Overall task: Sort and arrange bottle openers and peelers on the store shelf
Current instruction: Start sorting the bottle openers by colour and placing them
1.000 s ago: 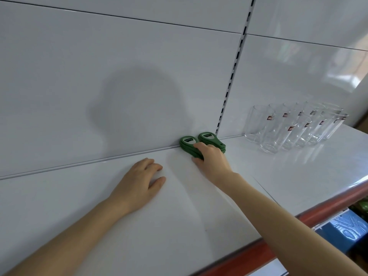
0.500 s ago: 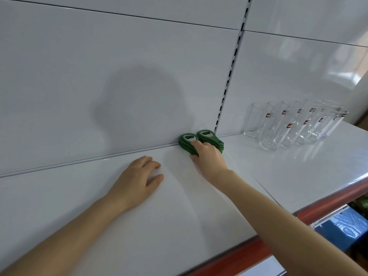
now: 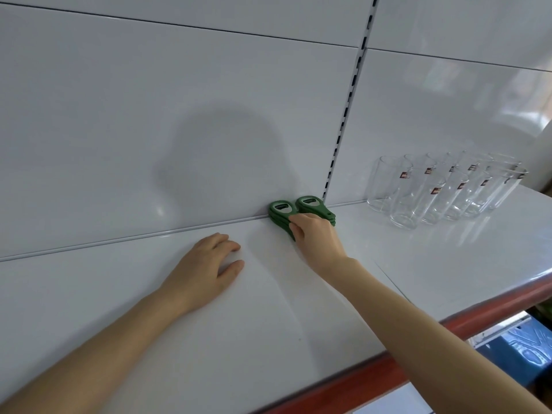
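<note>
Fingers (image 3: 294,228) of the right hand (image 3: 318,239) bend down over the near ends of the green openers (image 3: 280,208), tips against the left side of the left stack, grasping it. The thumb is behind the hand, so how it lies cannot be told. The hand covers the handles of both stacks. Only the rounded heads with their metal insets show, and the number in each stack is hard to make out.

The openers lie in two stacks side by side on the shelf (image 3: 418,264), heads against the back panel (image 3: 149,115), just left of the slotted upright (image 3: 346,115). The right arm reaches in from the lower right, nearly straight, wrist low over the shelf. The left arm enters from the lower left, cut off at the edge. The left hand (image 3: 206,264) rests palm down on the shelf, near the stacks but apart from them, fingers loosely bent, holding nothing.

Clear glasses (image 3: 433,189) with small red labels stand clustered farther right. Below the shelf's red lip (image 3: 493,306) everything is blurred.
</note>
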`<move>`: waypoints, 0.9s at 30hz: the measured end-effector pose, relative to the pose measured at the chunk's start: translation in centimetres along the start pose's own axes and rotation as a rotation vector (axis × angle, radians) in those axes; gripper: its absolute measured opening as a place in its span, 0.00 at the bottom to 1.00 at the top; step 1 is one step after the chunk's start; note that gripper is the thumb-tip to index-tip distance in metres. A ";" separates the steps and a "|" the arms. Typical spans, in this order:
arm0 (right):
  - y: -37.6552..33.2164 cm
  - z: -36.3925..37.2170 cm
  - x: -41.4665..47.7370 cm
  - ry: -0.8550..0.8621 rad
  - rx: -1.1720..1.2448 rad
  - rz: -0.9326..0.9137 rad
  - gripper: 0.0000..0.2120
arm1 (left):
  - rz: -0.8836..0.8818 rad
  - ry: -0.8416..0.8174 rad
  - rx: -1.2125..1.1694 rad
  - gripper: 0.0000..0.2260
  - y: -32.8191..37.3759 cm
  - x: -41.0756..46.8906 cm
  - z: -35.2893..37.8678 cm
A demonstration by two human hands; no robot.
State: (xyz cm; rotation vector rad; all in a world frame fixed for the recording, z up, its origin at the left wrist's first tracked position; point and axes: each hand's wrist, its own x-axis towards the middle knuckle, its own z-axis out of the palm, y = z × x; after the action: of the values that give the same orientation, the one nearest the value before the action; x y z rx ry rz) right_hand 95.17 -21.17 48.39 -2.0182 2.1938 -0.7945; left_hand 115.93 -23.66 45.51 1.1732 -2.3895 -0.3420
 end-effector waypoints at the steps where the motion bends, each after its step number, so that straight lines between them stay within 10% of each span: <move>1: 0.0 0.0 0.0 -0.008 -0.008 0.000 0.11 | -0.001 -0.003 -0.009 0.40 0.0 0.0 0.0; 14: -4.7 -2.7 1.7 -0.099 -0.058 -0.243 0.19 | 0.189 0.016 0.343 0.18 1.0 -1.9 -4.5; 27: -32.9 7.5 -4.6 -0.241 0.123 -0.714 0.19 | -0.429 0.153 0.529 0.18 -9.1 -29.6 -21.6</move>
State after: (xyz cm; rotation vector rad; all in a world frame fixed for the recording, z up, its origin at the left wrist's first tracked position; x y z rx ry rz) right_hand 128.71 -19.70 53.82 -2.6741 1.2508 -0.6493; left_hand 148.76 -6.13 51.92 1.8768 -2.1375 0.2671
